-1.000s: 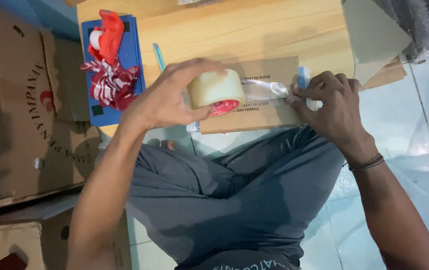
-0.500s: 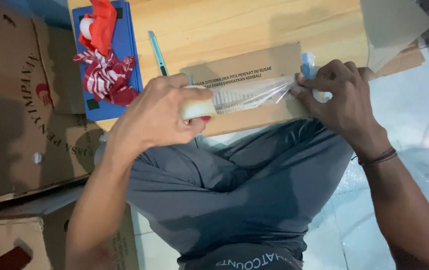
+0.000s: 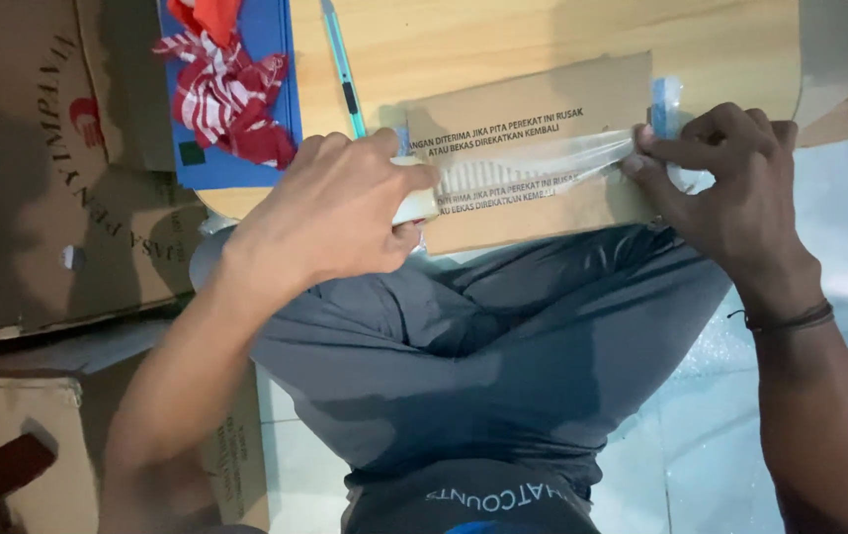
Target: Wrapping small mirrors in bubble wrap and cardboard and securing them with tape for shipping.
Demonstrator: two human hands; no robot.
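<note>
A: Where is the tape roll?

B: Just left of the frame's middle, mostly hidden under the left hand [image 3: 330, 213]. Only a pale edge of the tape roll [image 3: 416, 206] shows past the fingers, and the grip is wrapped tight around it.

A: And the other hand?

B: The right hand [image 3: 730, 193] sits at the right of the frame. Its fingertips pinch and press the free end of the clear tape strip [image 3: 533, 168] against the right end of the flat cardboard package [image 3: 543, 109], so that grip is narrow and holds the tape end.

A: How does the tape run?

B: It stretches across the package from one hand to the other, slightly wrinkled, over the printed lines.

A: What carries the package?

B: A light wooden bench [image 3: 503, 40] in the upper part of the frame; the package's lower edge reaches over the person's grey trousers [image 3: 483, 336].

A: Anything else nearby?

B: A teal utility knife [image 3: 342, 64] lies on the bench above the left hand. A blue board [image 3: 271, 30] at upper left bears a red and white cloth [image 3: 226, 94]. Brown cardboard boxes [image 3: 39, 168] fill the left side.
</note>
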